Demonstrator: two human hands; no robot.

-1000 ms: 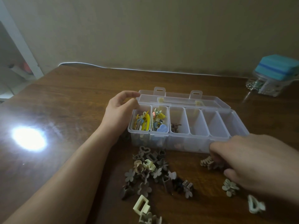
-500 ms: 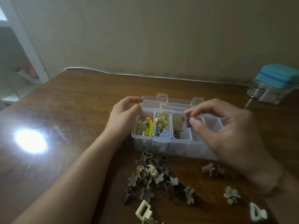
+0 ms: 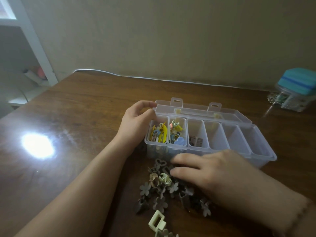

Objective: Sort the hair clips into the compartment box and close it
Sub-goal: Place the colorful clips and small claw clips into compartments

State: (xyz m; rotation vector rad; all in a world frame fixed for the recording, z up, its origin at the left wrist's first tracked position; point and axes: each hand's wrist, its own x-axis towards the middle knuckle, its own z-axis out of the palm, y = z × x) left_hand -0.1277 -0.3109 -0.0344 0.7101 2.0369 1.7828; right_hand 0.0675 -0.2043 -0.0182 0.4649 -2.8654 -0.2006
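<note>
Nothing here can be read: no lettering, label, brand or number shows on the clear compartment box (image 3: pixel 242 152), the hair clips (image 3: pixel 158 190), or the teal-lidded container (image 3: pixel 297 89).

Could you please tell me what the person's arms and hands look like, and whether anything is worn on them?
Both forearms are bare, with no sleeves in view. The left hand shows no ring, watch or glove. The right hand is blurred; no ring or glove is visible on it, and a faint mark near its wrist at the frame's corner is too blurred to identify.
</note>
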